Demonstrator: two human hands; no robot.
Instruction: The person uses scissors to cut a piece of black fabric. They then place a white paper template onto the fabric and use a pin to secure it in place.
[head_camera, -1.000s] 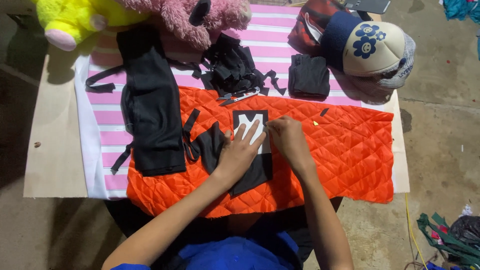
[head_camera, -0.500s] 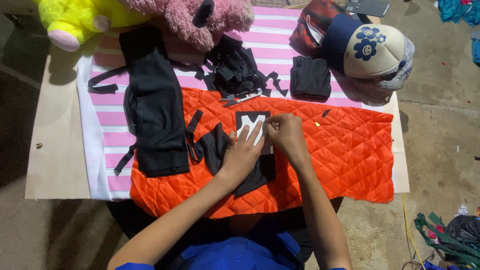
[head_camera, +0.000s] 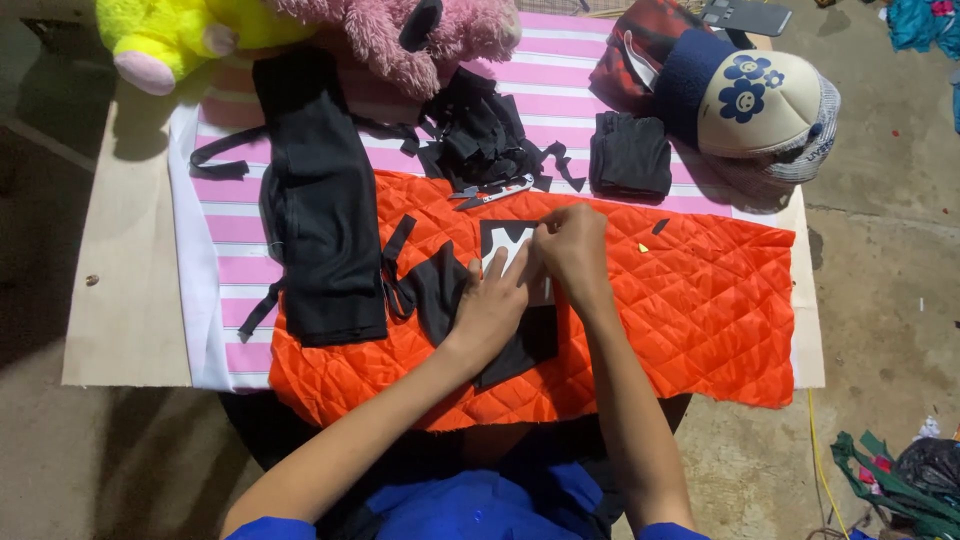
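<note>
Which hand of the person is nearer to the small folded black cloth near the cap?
Right. The right hand lies just below-left of the folded black cloth; the left hand is lower and further left.

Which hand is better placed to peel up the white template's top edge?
Probably right. The right hand already has fingertips at the top of the white template, while the left hand lies flat across the black fabric piece, pinning it.

Plush toys: two, one yellow (head_camera: 170, 35), one pink (head_camera: 400, 30)
Caps: one, cream with blue flowers (head_camera: 765, 105)
Orange quilted cloths: one (head_camera: 690, 300)
Striped pink cloths: one (head_camera: 235, 220)
Folded black squares: one (head_camera: 630, 155)
Long black garments: one (head_camera: 325, 220)
Heaps of black scraps: one (head_camera: 480, 135)
Hands at work: two, left (head_camera: 490, 305), right (head_camera: 575, 245)
</note>
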